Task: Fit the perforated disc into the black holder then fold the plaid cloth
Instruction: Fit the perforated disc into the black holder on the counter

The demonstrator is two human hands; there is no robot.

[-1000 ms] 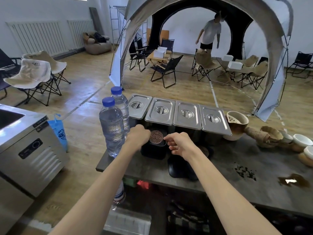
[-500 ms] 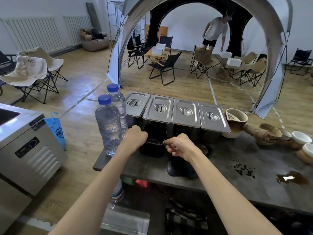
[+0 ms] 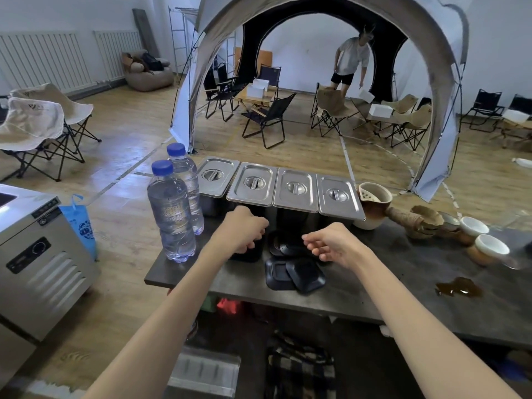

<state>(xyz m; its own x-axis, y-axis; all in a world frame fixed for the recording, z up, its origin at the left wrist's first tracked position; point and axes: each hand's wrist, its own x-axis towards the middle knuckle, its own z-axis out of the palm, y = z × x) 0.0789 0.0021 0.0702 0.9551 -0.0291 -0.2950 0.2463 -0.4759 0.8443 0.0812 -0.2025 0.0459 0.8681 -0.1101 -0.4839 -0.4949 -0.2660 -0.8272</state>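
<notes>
My left hand (image 3: 244, 231) curls its fingers over the top of the black holder (image 3: 255, 254), which stands on the dark table (image 3: 359, 292) beside the water bottles. The hand hides the holder's opening, so the perforated disc is out of sight. My right hand (image 3: 331, 244) hovers to the right of the holder with loosely curled fingers, holding nothing. A round black piece with a perforated face (image 3: 279, 246) lies between my hands. The plaid cloth (image 3: 299, 370) lies under the table, near the bottom of the view.
Two water bottles (image 3: 172, 214) stand left of the holder. Several steel lidded pans (image 3: 293, 188) line the table's back edge. Two black square lids (image 3: 296, 273) lie in front of my hands. Ceramic cups (image 3: 472, 226) and a spill (image 3: 457, 287) are at right. A steel machine (image 3: 37, 254) stands at left.
My right hand lowered the perforated disc into the black holder, let go and pulled back to the right. My left hand stayed on the holder.
</notes>
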